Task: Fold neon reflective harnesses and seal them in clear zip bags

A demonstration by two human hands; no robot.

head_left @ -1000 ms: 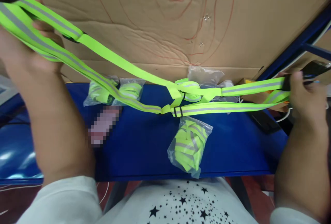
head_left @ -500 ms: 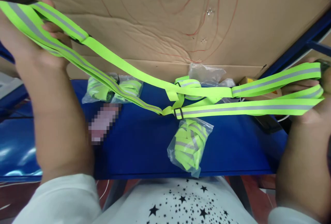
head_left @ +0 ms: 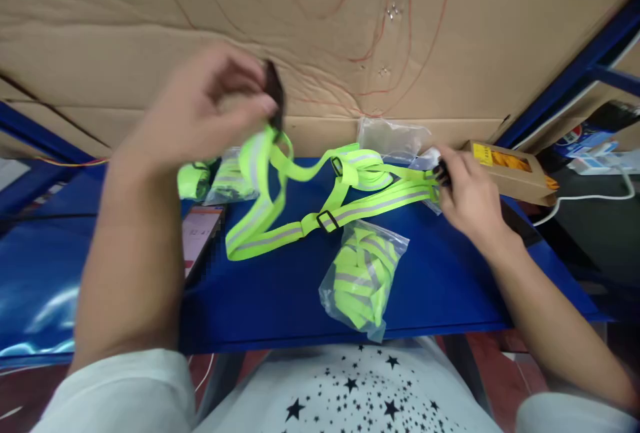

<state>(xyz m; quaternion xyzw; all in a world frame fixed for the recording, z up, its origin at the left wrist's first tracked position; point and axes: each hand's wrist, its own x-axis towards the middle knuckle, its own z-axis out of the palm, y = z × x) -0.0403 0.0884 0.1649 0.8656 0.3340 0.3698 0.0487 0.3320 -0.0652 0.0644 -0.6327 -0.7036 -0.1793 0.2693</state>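
Note:
A neon-yellow reflective strap harness [head_left: 265, 236] with grey stripes and black buckles stretches between my hands, its middle lying loosely on the blue table. My left hand [head_left: 225, 103], raised and blurred, pinches a black end piece of the harness, and a yellow loop hangs below it. At the right, my right hand [head_left: 467, 190] is closed on the other end by a black piece, low over the table. Just in front of the harness lies a clear bag [head_left: 365, 280] with a folded yellow reflective strap inside. Two more bagged straps [head_left: 233, 176] are partly hidden behind my left forearm.
A phone [head_left: 200, 230] lies on the blue table [head_left: 280, 306] beside my left forearm. An empty clear bag [head_left: 393, 140] rests against the upright cardboard [head_left: 320, 40]. At the right are a small cardboard box [head_left: 515, 170], a white cable [head_left: 590, 198] and a dark bottle [head_left: 590, 133].
Both hands have come inward from the far sides, the left strongly to the right. The harness, stretched wide before, now sags slack with its middle on the table.

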